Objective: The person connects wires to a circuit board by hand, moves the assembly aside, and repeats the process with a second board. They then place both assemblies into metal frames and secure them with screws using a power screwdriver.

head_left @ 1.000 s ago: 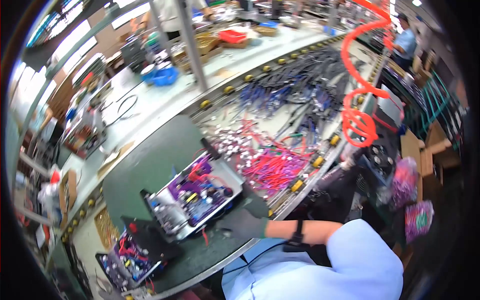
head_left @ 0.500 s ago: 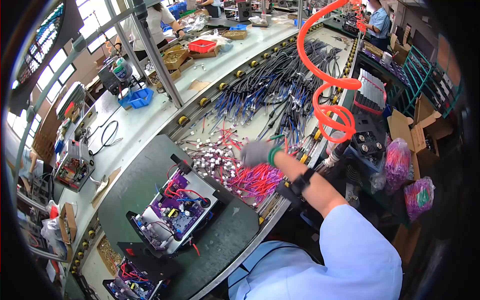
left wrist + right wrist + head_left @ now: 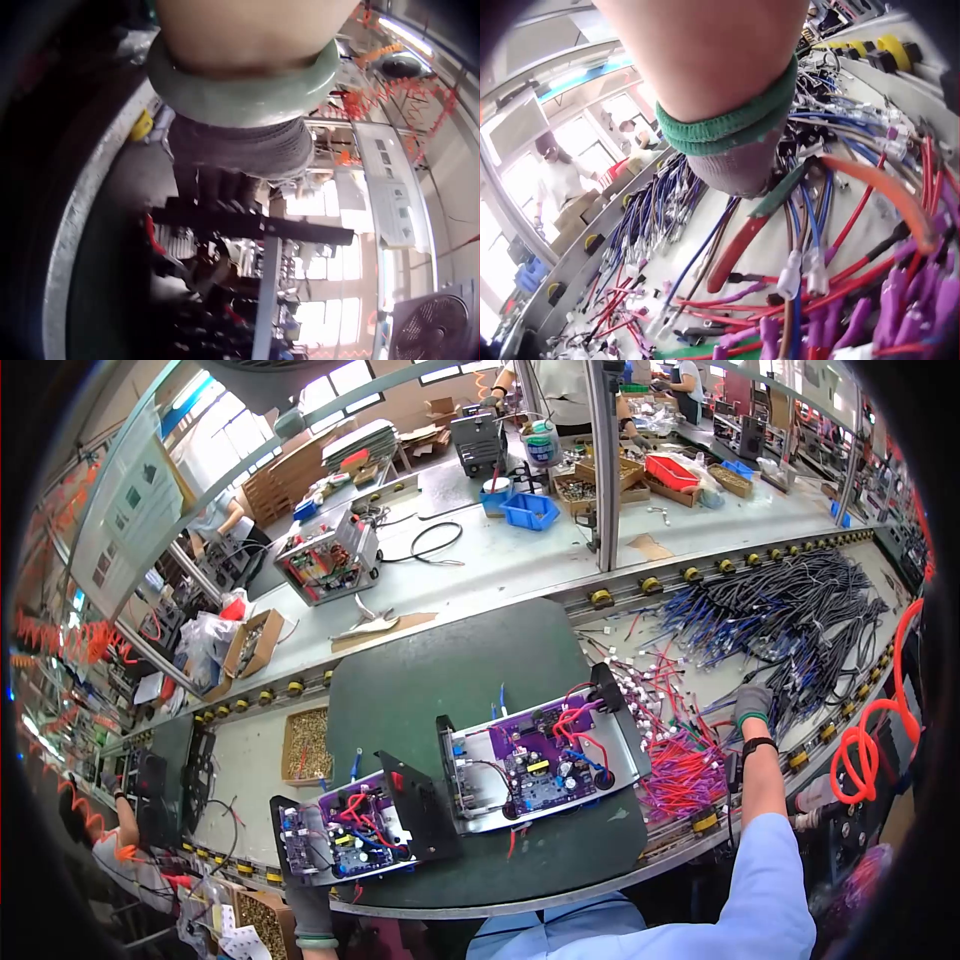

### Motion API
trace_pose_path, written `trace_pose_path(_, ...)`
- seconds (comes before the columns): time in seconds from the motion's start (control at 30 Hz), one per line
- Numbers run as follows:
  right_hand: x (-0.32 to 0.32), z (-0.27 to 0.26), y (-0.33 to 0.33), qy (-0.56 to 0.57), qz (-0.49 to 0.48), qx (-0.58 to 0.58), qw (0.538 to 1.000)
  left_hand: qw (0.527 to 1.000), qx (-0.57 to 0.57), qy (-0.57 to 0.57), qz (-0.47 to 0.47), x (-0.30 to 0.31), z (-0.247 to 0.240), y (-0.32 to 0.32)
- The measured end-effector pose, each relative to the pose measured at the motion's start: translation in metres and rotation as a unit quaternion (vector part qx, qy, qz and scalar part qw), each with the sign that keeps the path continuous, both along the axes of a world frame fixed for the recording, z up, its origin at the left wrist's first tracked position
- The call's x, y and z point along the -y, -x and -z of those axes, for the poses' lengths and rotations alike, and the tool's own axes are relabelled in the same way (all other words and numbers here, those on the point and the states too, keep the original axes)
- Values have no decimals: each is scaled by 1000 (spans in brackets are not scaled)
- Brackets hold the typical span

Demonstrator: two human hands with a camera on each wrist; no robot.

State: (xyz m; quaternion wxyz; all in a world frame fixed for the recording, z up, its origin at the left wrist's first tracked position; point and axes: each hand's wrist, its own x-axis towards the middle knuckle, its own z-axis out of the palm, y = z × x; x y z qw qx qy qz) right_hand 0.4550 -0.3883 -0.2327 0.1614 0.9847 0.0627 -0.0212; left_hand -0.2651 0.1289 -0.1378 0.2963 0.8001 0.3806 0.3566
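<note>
Left hand (image 3: 312,912) is touching the end of the left chassis (image 3: 350,838) on the green board (image 3: 410,660), can't tell if it's gripping; right hand (image 3: 752,705) is over the edge of the cable pile (image 3: 800,622), next to the orange-handled pliers (image 3: 881,182), fingers hidden, so no telling there either. I'd steady the chassis and ease one lead out slowly, clear of the handles, so nothing snags.

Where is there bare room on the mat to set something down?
Mat: a broad bare patch behind the left unit and right unit; a narrower one between the right unit and the near edge. Crowded: right of the mat, red wires and black cables lie round the right hand.
</note>
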Motion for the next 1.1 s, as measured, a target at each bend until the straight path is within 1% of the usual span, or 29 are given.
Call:
trace_pose_path(0.03,-5,-30,15,33,-57,-24,998,1000,0,12,12,0,9,-1)
trace_pose_path(0.07,-2,-30,13,37,-54,-26,998,999,-2,22,25,0,12,-3)
trace_pose_path(0.1,3,-26,7,-91,-29,9,995,999,-4,25,29,-11,27,5)
trace_pose_path(0.13,8,-26,1,-216,-4,45,975,987,-139,-74,37,-27,55,27)
trace_pose_path(0.17,16,-20,-14,-295,-21,84,952,947,-270,-169,42,-39,80,54)
trace_pose_path(0.2,24,-14,-29,-373,-41,118,919,880,-396,-260,44,-42,91,75)
trace_pose_path(0.23,26,-20,-41,-479,-87,145,861,904,-404,-138,33,-17,64,62)
trace_pose_path(0.27,25,-27,-50,-580,-132,164,787,809,-566,-133,85,-33,76,84)
trace_pose_path(0.3,23,-29,-70,-769,-97,87,625,918,-390,72,21,-19,58,79)
trace_pose_path(0.33,15,-36,-84,-905,-52,3,422,949,-169,262,-48,-1,31,44)
trace_pose_path(0.4,-22,-116,-13,-691,-184,95,693,921,-48,380,64,26,-25,-18)
trace_pose_path(0.43,-45,-140,16,-685,-254,113,673,956,-97,263,89,0,25,-6)
trace_pose_path(0.47,-69,-178,65,-716,-231,29,658,972,-147,143,112,-23,74,4)
trace_pose_path(0.5,-95,-215,119,-740,-204,-56,639,983,-110,132,69,-13,71,-3)
trace_pose_path(0.57,-142,-253,200,-720,-307,-116,611,994,-89,61,18,-6,68,-14)
trace_pose_path(0.6,-165,-272,247,-679,-355,-135,628,990,-42,137,-9,-5,74,-12)
trace_pose_path(0.63,-181,-280,278,-658,-404,-237,589,993,-46,106,11,-13,85,-8)
trace_pose_path(0.67,-198,-276,301,-611,-411,-298,607,996,-48,76,30,-18,94,-4)
trace_pose_path(0.7,-222,-278,326,-573,-501,-312,569,994,-49,93,13,-11,82,-7)
trace_pose_path(0.73,-244,-268,346,-525,-559,-283,576,984,-34,174,-2,-12,77,-6)
trace_pose_path(0.77,-262,-269,364,-449,-574,-264,632,984,-19,176,3,-7,66,-9)
trace_pose_path(0.83,-294,-243,393,-409,-645,-83,640,980,24,199,10,-3,54,-15)
trace_pose_path(0.87,-303,-231,397,-402,-650,-82,640,988,-19,155,14,1,43,-18)
trace_pose_path(0.93,-313,-215,401,-339,-660,16,670,980,-8,199,31,1,38,-16)
trace_pose_path(0.97,-311,-217,399,-344,-665,28,663,969,-14,234,77,0,27,-11)
trace_pose_path(1.0,-310,-220,395,-336,-671,29,660,959,-123,250,50,18,-43,-12)
trace_pose_path(1.03,-307,-222,392,-368,-655,26,660,962,-204,181,26,2,-27,14)
trace_pose_path(1.07,-306,-223,390,-401,-636,24,659,985,-65,141,77,0,-38,20)
trace_pose_path(1.1,-305,-226,388,-397,-631,19,666,992,-69,88,62,2,-66,22)
